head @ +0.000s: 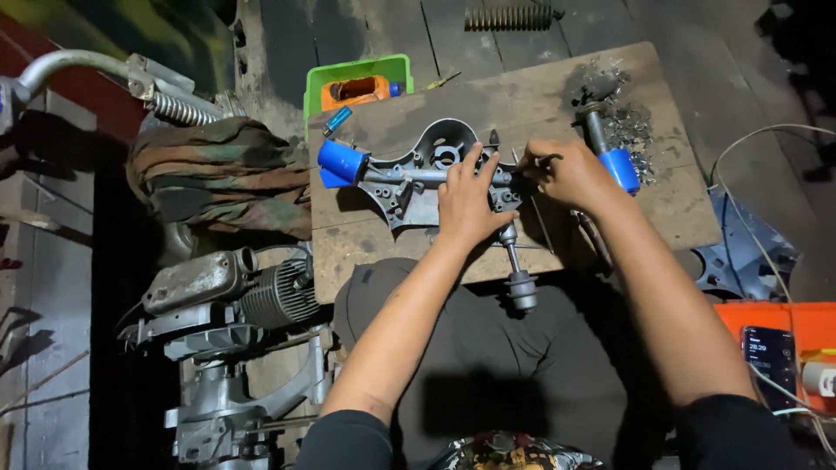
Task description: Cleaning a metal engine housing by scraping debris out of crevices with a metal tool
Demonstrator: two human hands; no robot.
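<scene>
Nearest us our own dark-trousered lap (488, 365) fills the bottom of the view, with the wooden board (679, 218) resting across our knees. A short shaft with a collar (520, 280) hangs over the board's near edge; we judge it could roll or tip off into our lap if the casting shifts. Further on, our left hand (468, 202) lies flat, fingers spread, pressing the grey metal casting (418, 178) onto the board, while our right hand (570, 174) pinches a thin dark tool (550, 160) at the casting's right end. If the left hand eases, the casting may slide and the tool slip toward our fingers. What the tool's tip meets is hidden under the right hand, so we cannot tell its kind. On the left a blue cap (341, 161) sits on the casting's rod. Metal shavings (631, 122) at the far right corner could scatter or prick a hand. Beyond, a green tray (357, 74) is partly cut off by the board.
</scene>
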